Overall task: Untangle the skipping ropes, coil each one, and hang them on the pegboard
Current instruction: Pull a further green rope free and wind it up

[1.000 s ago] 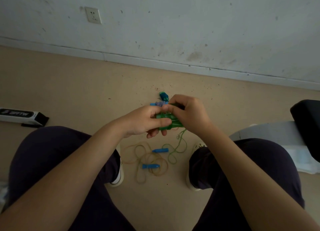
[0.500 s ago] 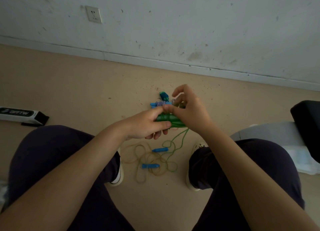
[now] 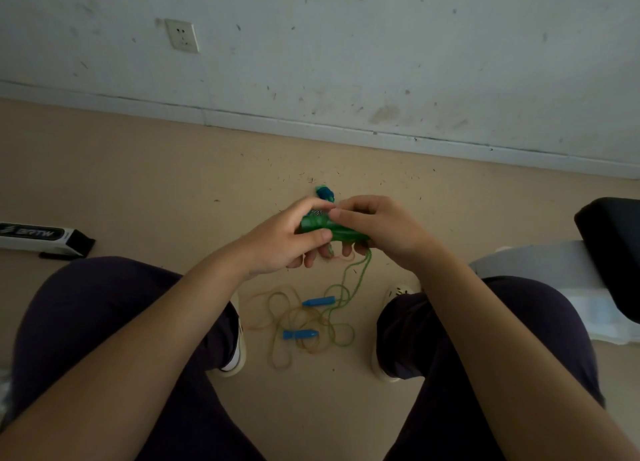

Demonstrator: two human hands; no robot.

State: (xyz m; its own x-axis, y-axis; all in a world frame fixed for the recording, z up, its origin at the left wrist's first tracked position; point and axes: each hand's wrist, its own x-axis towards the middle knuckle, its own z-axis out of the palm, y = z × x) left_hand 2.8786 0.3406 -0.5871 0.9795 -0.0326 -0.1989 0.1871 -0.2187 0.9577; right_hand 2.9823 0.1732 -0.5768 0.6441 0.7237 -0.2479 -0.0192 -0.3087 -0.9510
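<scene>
Gripping the green handles (image 3: 327, 228) together between my left hand (image 3: 277, 242) and right hand (image 3: 384, 228), I keep them bundled so the green rope (image 3: 358, 280) trailing below my hands can coil; blue handles (image 3: 318, 302) lie beneath.

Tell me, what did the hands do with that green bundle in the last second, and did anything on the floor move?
The right hand lifted its fingers off half a second ago, then closed back over the green handles. The left hand kept its grip; its fingers now reach over the top. The trailing green cord hangs straighter. The two blue handles and the orange rope on the floor stayed put.
</scene>
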